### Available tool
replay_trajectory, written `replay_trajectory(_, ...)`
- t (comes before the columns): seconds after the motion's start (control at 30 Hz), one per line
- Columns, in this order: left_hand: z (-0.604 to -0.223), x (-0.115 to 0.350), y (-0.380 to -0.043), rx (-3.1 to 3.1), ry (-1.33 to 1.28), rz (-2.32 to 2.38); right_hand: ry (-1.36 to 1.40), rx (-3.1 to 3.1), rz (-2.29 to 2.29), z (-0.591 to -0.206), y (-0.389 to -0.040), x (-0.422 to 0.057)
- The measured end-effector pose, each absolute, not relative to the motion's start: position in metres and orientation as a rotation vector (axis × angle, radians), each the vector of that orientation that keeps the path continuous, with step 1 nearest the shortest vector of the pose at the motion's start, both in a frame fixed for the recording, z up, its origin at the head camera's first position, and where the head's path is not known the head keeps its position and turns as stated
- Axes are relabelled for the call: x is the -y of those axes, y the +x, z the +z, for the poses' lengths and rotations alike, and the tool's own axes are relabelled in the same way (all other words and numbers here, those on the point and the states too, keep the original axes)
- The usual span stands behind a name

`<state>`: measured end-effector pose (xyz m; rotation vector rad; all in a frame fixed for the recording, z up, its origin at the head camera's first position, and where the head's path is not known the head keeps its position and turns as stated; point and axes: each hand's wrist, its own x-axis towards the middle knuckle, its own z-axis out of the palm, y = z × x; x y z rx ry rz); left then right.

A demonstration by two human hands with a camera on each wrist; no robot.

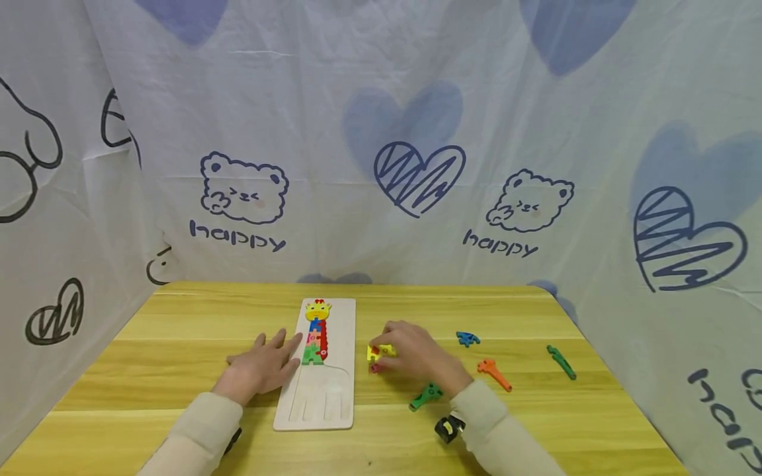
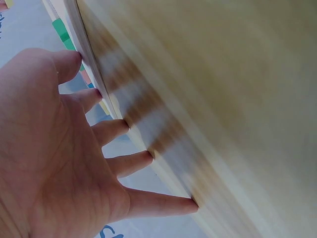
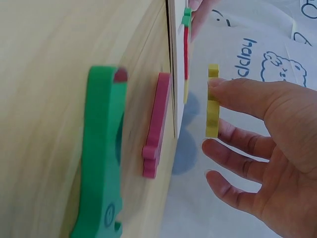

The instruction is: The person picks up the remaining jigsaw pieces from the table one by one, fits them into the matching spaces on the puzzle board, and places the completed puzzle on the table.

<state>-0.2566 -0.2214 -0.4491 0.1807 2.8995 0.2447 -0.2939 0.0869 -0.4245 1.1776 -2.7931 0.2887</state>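
A pale wooden puzzle board [image 1: 342,340] lies lengthwise on the table. In its upper part sit a yellow giraffe head [image 1: 318,311] and blue, pink, red and green pieces, while leg-shaped recesses show lower down. My left hand [image 1: 260,365] rests with spread fingers along the board's left side, thumb and index fingertip at the edge, the others on the tabletop. Just right of the board, my right hand [image 1: 413,348] pinches a yellow puzzle piece [image 3: 212,116] between thumb and fingers, raised above the table. Close by lies a pink puzzle piece [image 3: 157,119], partly hidden in the head view.
A green piece [image 1: 426,396] lies near my right wrist. Farther right are a blue piece [image 1: 467,338], an orange piece [image 1: 495,375] and another green piece [image 1: 561,362]. A printed white cloth [image 1: 333,218] hangs behind the wooden table [image 1: 196,324] and at both sides.
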Motion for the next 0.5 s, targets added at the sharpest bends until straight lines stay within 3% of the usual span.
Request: replay_trajectory(0.5, -0.450, 0.222, -0.257, -2.906, 0.194, 0.251, 1.231, 2.777, 0.222, -0.426, -0.293, -0.060)
